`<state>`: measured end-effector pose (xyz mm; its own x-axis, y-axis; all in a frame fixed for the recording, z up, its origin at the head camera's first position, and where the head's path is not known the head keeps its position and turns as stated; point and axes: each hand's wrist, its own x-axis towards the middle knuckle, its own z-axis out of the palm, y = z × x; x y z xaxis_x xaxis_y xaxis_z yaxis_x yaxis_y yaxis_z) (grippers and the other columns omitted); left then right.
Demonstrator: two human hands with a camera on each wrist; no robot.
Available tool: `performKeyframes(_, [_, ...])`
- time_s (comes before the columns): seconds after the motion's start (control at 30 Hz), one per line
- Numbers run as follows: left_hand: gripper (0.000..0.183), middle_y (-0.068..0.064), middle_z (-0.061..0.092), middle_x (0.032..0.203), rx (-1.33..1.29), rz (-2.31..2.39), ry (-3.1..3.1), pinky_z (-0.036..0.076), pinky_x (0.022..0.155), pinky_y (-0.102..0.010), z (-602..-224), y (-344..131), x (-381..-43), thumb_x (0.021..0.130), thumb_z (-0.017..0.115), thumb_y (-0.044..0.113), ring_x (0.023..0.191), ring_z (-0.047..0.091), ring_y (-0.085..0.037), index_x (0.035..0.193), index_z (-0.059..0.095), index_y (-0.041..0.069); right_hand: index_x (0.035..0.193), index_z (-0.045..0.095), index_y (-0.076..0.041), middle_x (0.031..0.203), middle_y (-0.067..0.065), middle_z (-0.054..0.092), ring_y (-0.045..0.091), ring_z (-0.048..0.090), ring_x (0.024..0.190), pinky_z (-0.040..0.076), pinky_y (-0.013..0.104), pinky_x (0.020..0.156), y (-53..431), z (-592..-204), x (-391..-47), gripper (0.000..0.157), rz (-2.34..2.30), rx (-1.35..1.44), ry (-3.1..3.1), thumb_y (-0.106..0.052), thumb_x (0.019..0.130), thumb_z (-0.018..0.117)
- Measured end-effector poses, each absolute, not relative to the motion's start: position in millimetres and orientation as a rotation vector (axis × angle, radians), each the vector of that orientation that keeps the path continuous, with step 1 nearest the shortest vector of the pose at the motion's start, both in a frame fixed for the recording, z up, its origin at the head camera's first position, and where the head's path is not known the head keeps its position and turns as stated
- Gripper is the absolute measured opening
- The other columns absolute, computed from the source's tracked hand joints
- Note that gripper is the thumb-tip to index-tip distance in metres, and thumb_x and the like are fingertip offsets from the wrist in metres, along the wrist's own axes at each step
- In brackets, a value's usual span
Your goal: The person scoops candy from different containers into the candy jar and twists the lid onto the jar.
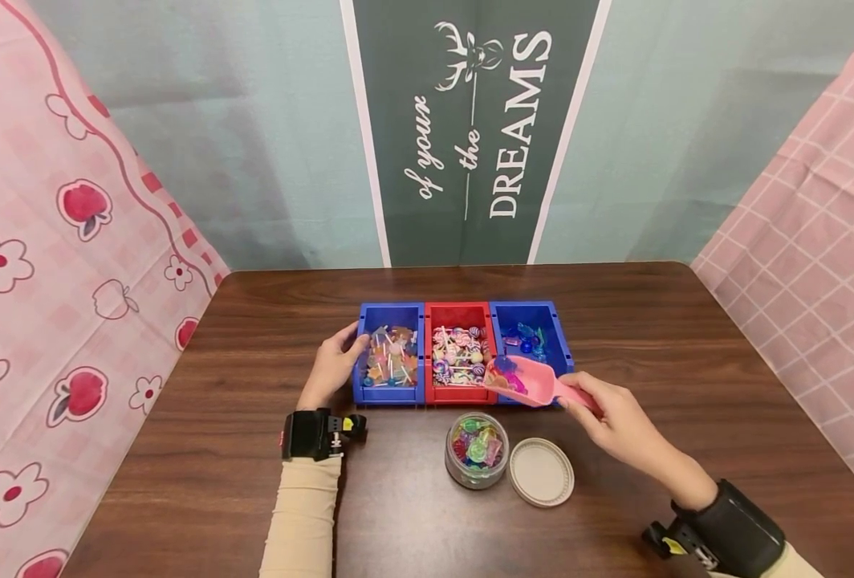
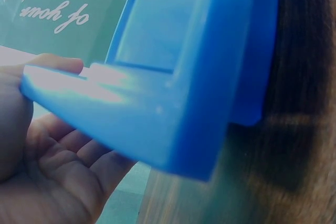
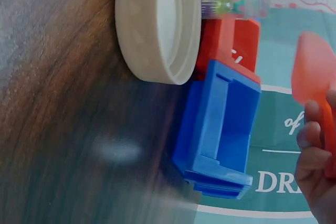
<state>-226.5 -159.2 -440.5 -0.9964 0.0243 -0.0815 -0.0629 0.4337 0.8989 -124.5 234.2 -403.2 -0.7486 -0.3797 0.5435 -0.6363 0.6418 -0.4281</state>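
With my right hand (image 1: 615,413) I hold a pink scoop (image 1: 538,382) by its handle. Colourful translucent candy-shaped pieces (image 1: 511,380) lie in its bowl, which is above the front of the right blue bin (image 1: 559,333) and overlaps the red bin's edge in the head view. My left hand (image 1: 331,368) grips the side wall of the left blue bin (image 1: 389,396), thumb at the rim and fingers outside, as the left wrist view shows. Mini lollipops and amber pieces fill that bin. Striped mini lollipops fill the red bin (image 1: 460,395); a few blue pieces lie in the right one.
Before the joined row of bins stands an uncapped clear jar (image 1: 477,479) of mixed translucent pieces. Its cream lid (image 1: 542,474) lies flat to the right. The wooden table (image 1: 181,449) ends at a hanging green cloth behind, with pink cloths on both sides.
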Motion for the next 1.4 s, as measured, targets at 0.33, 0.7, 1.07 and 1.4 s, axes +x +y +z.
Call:
performKeyframes(0.33, [0.051,-0.024,0.051,0.142,-0.026,1.631,2.596,0.043,0.110,-0.049,-441.1,-158.8,-227.2,0.100,0.050,0.025,0.130,0.053,-0.037,0.144,0.042,0.001,0.104,0.066,-0.010,0.085,0.002,0.068,-0.006,0.049,0.070,0.040,0.008,0.057,240.5,-396.3,-111.6,0.039,1.048,1.054,-2.517,0.009,0.071,0.075])
performKeyframes(0.7, [0.051,-0.024,0.051,0.143,-0.024,1.613,2.599,0.042,0.111,-0.050,-441.9,-159.5,-227.3,0.101,0.050,0.025,0.130,0.052,-0.037,0.145,0.040,0.001,0.105,0.067,-0.011,0.083,0.001,0.067,-0.007,0.049,0.073,0.040,0.008,0.058,244.0,-398.3,-108.3,0.030,1.056,1.105,-2.602,0.000,0.078,0.074])
performKeyframes(1.07, [0.050,-0.025,0.052,0.141,-0.017,1.626,2.611,0.043,0.110,-0.049,-440.7,-159.0,-227.7,0.100,0.051,0.024,0.129,0.054,-0.037,0.144,0.042,0.000,0.102,0.069,-0.014,0.082,-0.005,0.068,-0.009,0.048,0.071,0.039,0.006,0.058,243.7,-394.0,-108.7,0.029,0.986,1.107,-2.618,-0.003,0.076,0.077])
performKeyframes(1.4, [0.052,-0.025,0.051,0.142,-0.037,1.614,2.599,0.041,0.111,-0.050,-441.7,-159.6,-227.0,0.101,0.049,0.027,0.131,0.052,-0.038,0.145,0.040,0.001,0.097,0.070,-0.018,0.084,-0.007,0.071,-0.008,0.051,0.071,0.041,0.006,0.060,240.7,-389.0,-112.0,0.030,0.922,1.077,-2.605,-0.005,0.072,0.080])
